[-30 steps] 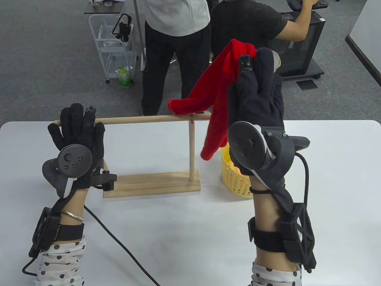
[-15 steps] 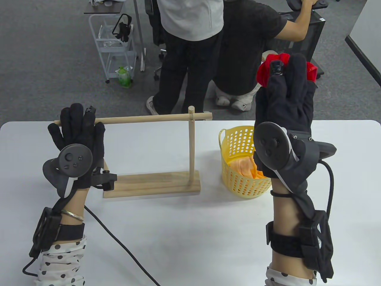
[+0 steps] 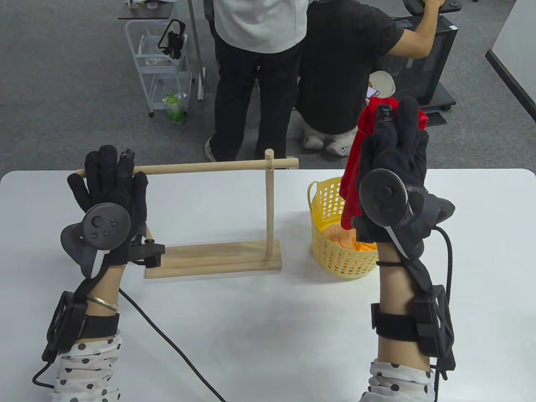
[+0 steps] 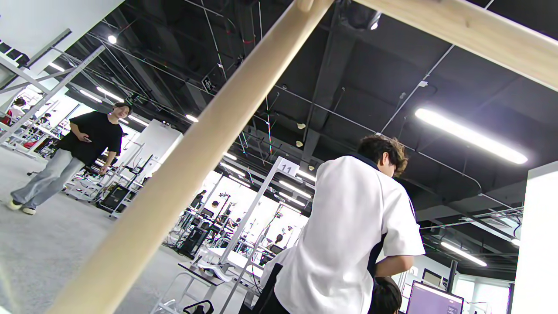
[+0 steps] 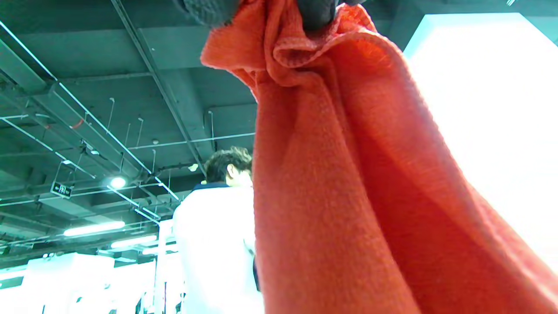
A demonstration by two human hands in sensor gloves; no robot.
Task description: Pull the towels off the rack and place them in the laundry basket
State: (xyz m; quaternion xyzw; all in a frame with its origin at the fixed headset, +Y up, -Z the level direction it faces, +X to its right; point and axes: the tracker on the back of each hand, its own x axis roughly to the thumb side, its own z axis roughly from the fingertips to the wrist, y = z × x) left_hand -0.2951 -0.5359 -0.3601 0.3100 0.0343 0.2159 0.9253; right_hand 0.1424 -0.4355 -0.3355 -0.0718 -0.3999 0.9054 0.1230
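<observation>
My right hand [image 3: 393,121] grips a red towel [image 3: 354,167] by its top, raised above the yellow laundry basket [image 3: 335,251]. The towel hangs down from the fingers [image 5: 314,11], its lower end dipping into the basket's mouth, and it fills the right wrist view as the red towel [image 5: 348,196]. An orange towel [image 3: 345,238] lies inside the basket. The wooden rack [image 3: 217,167] stands bare, its bar [image 4: 183,165] crossing the left wrist view. My left hand [image 3: 111,176] rests with straight, spread fingers on the bar's left end.
The rack's wooden base [image 3: 213,259] lies mid-table, left of the basket. A black cable [image 3: 167,343] runs across the white table [image 3: 268,326]. Two people [image 3: 259,63] stand just beyond the far edge, beside a white cart [image 3: 161,63].
The red towel came off the rack's right end. My right hand carried it right, over the basket, then lowered it so it hangs into the basket. The left hand stayed put.
</observation>
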